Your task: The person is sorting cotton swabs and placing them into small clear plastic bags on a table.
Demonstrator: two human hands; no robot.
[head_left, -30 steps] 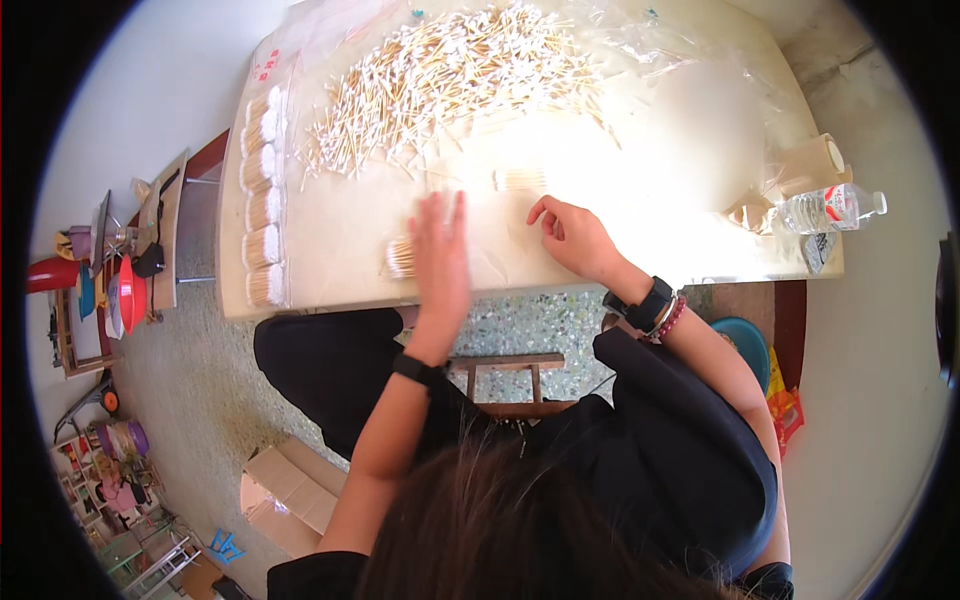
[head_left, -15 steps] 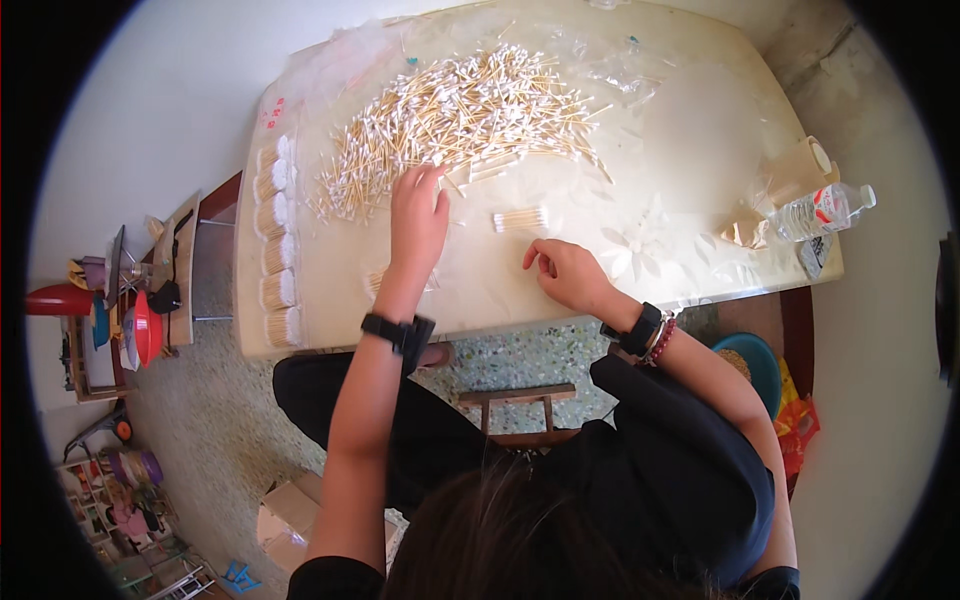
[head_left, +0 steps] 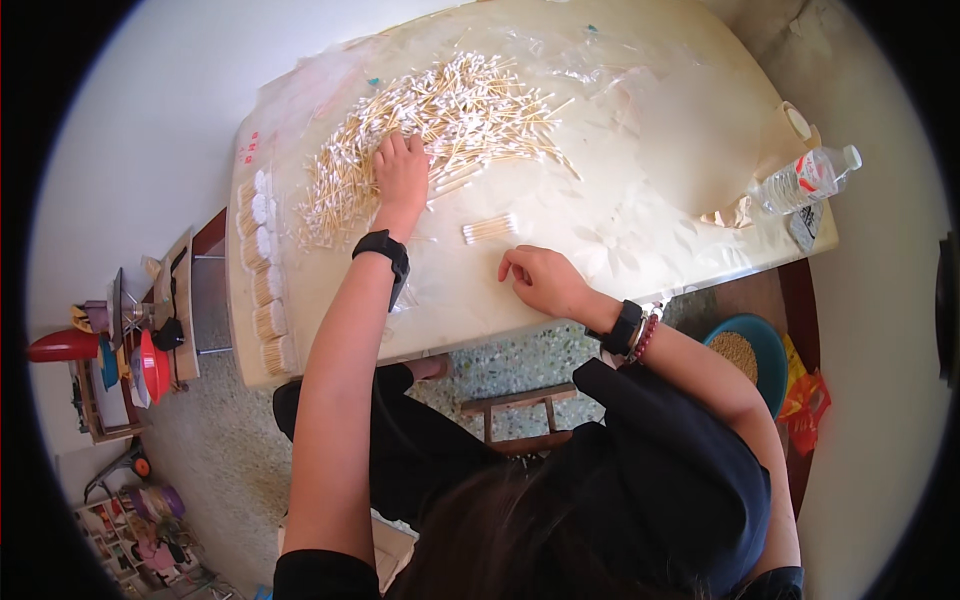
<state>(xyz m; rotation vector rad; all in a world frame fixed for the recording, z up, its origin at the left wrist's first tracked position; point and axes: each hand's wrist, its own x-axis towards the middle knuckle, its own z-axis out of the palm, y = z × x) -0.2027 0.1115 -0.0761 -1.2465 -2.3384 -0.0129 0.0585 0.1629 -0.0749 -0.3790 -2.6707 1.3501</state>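
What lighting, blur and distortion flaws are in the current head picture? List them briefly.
Head view: the table's edges bow and the corners go black; a hazy, soft patch washes out its far right; glints show on the clear plastic film; the left hand and right hand show little motion blur.

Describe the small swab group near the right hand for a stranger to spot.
On the cream table, find the big heap of tan, white-tipped cotton swabs. Between it and the bare right hand lies a small group of swabs, sticks neatly parallel, unlike the jumbled heap.
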